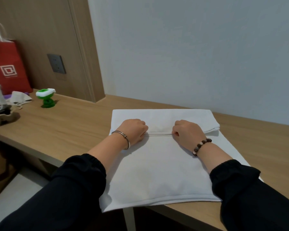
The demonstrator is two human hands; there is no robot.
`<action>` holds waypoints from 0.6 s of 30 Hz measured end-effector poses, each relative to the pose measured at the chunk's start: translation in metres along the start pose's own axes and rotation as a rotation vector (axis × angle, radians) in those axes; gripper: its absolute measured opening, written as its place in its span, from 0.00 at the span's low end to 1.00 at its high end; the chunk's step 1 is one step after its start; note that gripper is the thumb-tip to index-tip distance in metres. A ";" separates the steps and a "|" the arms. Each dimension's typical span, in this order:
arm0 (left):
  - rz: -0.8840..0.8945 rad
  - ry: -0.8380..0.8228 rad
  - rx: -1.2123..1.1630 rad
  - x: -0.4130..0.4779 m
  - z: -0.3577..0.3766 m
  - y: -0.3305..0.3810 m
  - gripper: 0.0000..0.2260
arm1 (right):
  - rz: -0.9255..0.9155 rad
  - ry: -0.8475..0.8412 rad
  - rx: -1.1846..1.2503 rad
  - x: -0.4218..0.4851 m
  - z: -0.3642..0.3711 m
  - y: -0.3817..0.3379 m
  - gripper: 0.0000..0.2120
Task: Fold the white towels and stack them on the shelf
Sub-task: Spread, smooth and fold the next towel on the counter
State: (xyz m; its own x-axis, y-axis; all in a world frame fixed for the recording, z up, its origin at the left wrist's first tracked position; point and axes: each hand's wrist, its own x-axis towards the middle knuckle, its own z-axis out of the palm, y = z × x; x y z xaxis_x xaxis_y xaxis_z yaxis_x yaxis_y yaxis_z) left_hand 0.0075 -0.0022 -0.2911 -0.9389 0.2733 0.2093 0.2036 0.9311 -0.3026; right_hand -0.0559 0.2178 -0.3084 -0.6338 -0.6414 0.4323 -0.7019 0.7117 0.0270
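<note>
Your dark sleeves (68,189) come in low, gathered at the cuffs, and both forearms lie across the towel (157,167). That towel is white, soft and matte, spread flat on the wood-grain desk (65,127), its near left corner hanging just over the desk's edge. The far part is doubled back into a thick rectangular flap (163,117), rounded at its right end, with a corded hem running straight across the middle.

Your left hand (132,130) sits on the left end of that hem, fingers curled tight into a fist with the thumb tucked against the cord; it looks like a grip on the hem, though the fingertips are hidden. Your right hand (188,132) is on the hem further right, knuckles up, thumb and curled fingers pinching the folded edge. A bare stretch of hem runs between the two hands.

A thin silver bangle (123,139) rings your left wrist, and a bracelet (201,145) of round dark and pale beads your right.

Well left of the towel, a small glossy green toy (46,97) with a white top stands on the desk. Further left is a red paper bag (8,67) with a white square logo. Behind the towel rises a smooth pale wall (190,47); to the towel's far left, a wood panel carries a grey socket plate (56,63).
</note>
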 end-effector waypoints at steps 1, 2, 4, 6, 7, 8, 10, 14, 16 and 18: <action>-0.001 -0.014 -0.001 0.001 -0.002 0.001 0.07 | -0.009 -0.010 0.000 0.000 0.000 0.000 0.10; -0.002 -0.032 -0.003 0.002 -0.004 0.001 0.06 | -0.015 -0.028 0.002 0.001 -0.001 0.000 0.10; -0.024 -0.077 -0.021 0.004 -0.007 0.003 0.06 | -0.016 -0.072 0.014 0.002 -0.001 0.000 0.09; -0.059 -0.090 -0.077 0.007 -0.010 0.008 0.06 | -0.006 -0.100 0.046 0.003 -0.002 0.001 0.09; -0.072 -0.076 -0.125 0.009 -0.011 0.011 0.06 | 0.001 -0.111 0.063 0.004 -0.002 0.001 0.09; -0.071 -0.051 -0.178 0.011 -0.012 0.016 0.06 | 0.007 -0.120 0.073 0.004 -0.003 0.002 0.09; -0.038 0.002 -0.252 0.017 -0.013 0.029 0.09 | 0.022 -0.137 0.082 0.003 -0.003 0.003 0.09; -0.057 0.066 -0.263 0.024 -0.008 0.047 0.10 | 0.088 -0.166 0.144 -0.002 -0.006 0.006 0.13; -0.072 0.078 -0.269 0.025 -0.004 0.047 0.08 | 0.184 -0.151 0.120 -0.006 -0.008 0.014 0.12; -0.086 0.099 -0.283 0.024 -0.003 0.047 0.09 | 0.319 -0.121 0.088 -0.012 -0.012 0.027 0.11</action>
State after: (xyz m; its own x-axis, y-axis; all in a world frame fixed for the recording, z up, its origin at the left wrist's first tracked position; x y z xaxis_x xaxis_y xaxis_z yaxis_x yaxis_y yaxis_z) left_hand -0.0051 0.0488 -0.2977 -0.9271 0.1999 0.3170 0.2070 0.9783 -0.0114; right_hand -0.0639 0.2481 -0.3019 -0.8562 -0.4236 0.2959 -0.4840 0.8579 -0.1726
